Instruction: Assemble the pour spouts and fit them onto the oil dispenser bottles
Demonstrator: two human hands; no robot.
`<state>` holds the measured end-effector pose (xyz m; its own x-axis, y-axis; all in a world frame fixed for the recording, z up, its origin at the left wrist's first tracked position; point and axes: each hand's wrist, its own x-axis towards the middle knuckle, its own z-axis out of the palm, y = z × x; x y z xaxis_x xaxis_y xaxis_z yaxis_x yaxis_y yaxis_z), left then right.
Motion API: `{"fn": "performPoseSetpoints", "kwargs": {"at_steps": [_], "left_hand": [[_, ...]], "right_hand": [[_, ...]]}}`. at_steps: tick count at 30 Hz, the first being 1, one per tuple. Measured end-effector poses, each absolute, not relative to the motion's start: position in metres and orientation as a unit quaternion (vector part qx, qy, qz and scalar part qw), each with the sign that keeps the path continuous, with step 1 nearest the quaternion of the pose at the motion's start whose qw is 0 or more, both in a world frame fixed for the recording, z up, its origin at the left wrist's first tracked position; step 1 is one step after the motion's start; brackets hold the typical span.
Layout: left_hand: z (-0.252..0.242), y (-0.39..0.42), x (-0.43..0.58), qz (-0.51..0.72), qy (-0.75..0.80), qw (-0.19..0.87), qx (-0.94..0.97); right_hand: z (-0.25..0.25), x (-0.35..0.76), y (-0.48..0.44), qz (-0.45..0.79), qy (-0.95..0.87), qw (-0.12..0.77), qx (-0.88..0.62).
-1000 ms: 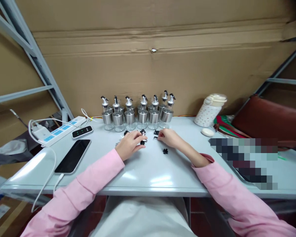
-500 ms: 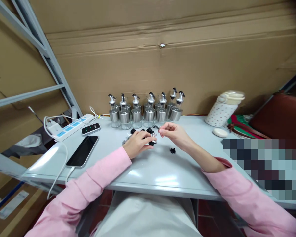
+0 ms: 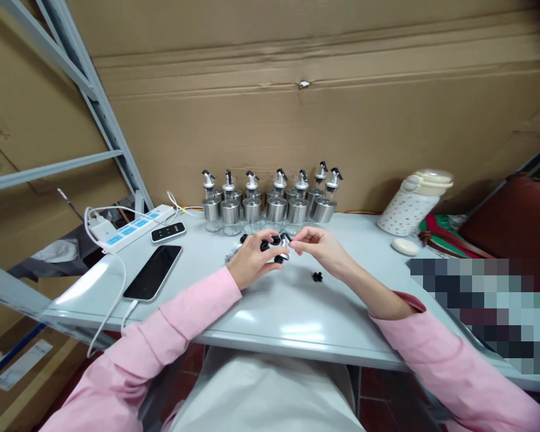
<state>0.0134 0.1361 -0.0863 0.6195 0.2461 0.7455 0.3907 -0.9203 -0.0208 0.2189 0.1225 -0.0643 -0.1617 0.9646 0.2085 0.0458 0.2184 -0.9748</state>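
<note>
My left hand (image 3: 253,255) is closed around a silver pour spout (image 3: 284,251) with a ribbed black stopper, tilted just above the table. The fingertips of my right hand (image 3: 317,246) pinch a small black flip cap (image 3: 287,237) at the top of that spout. Whether the cap is seated on it, I cannot tell. Behind and under my left hand lie several more black and silver spout parts (image 3: 276,239), partly hidden. A little black part (image 3: 317,276) lies below my right hand.
Glass bottles with steel bands (image 3: 276,210) and spouts stand in rows at the back. On the left are a phone (image 3: 153,273), a small black device (image 3: 168,232) and a power strip (image 3: 135,229). A dotted flask (image 3: 407,207) and a white oval object (image 3: 405,246) are on the right.
My right hand has brought the black flip cap to the top of the spout. My left hand has turned the spout more upright. The view has shifted slightly.
</note>
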Motion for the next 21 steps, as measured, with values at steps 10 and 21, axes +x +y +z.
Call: {"fn": "performPoseSetpoints", "kwargs": {"at_steps": [10,21], "left_hand": [[-0.087,0.133,0.017,-0.397,-0.173,0.055,-0.9],[-0.09,0.124,0.02,-0.446,-0.162,0.11,-0.873]], "right_hand": [[-0.07,0.212,0.12,0.5,-0.587,0.51,-0.381],[-0.063,0.192,0.104,0.593,-0.474,0.542,-0.36]]}}
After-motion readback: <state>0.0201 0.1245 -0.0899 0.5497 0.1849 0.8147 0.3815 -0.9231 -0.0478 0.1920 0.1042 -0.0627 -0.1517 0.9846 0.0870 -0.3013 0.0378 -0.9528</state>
